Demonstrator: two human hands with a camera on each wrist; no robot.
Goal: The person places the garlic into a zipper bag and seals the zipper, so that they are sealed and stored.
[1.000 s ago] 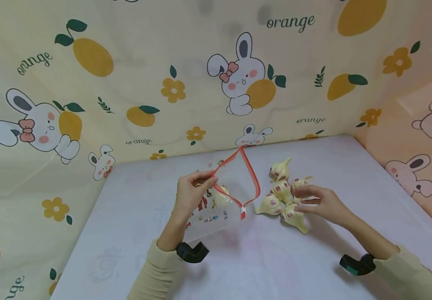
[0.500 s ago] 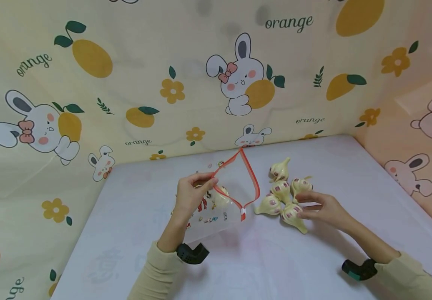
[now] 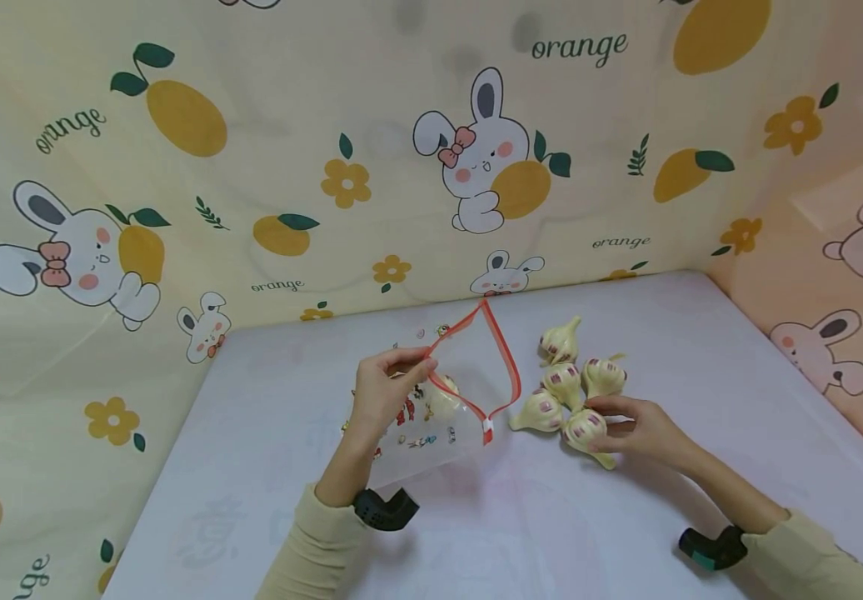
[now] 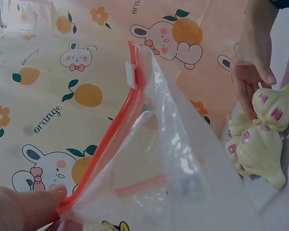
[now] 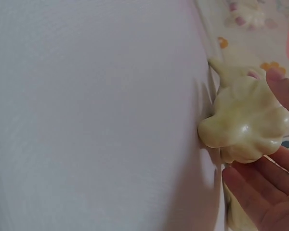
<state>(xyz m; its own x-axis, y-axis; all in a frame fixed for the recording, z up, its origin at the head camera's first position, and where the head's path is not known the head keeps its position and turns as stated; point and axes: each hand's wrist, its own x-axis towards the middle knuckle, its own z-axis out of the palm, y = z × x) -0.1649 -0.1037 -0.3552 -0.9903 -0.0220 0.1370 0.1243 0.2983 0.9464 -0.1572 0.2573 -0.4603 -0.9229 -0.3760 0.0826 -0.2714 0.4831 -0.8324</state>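
Note:
My left hand (image 3: 384, 392) pinches the rim of a clear slider zip bag (image 3: 431, 450) with a red closure and small printed figures. The bag's mouth gapes toward the right, and a pale bulb (image 3: 442, 398) shows through its wall. In the left wrist view, thumb and fingers grip the red strip (image 4: 108, 132). To the right of the bag, my right hand (image 3: 645, 429) reaches around the nearest garlic bulb (image 3: 584, 429), which has purple patches. Its thumb (image 5: 282, 86) and fingers (image 5: 245, 185) lie spread on opposite sides of that bulb (image 5: 248, 118).
Several other garlic bulbs (image 3: 562, 382) cluster against the near one on the white tabletop (image 3: 551, 533). A patterned cloth wall (image 3: 371, 108) rises along the back, and another (image 3: 836, 275) along the right. A dark wrist camera (image 3: 386, 508) sits on each wrist.
My right hand has lowered from the rear right bulb to the nearest bulb, its fingers now on either side of it. The left hand and bag have hardly moved.

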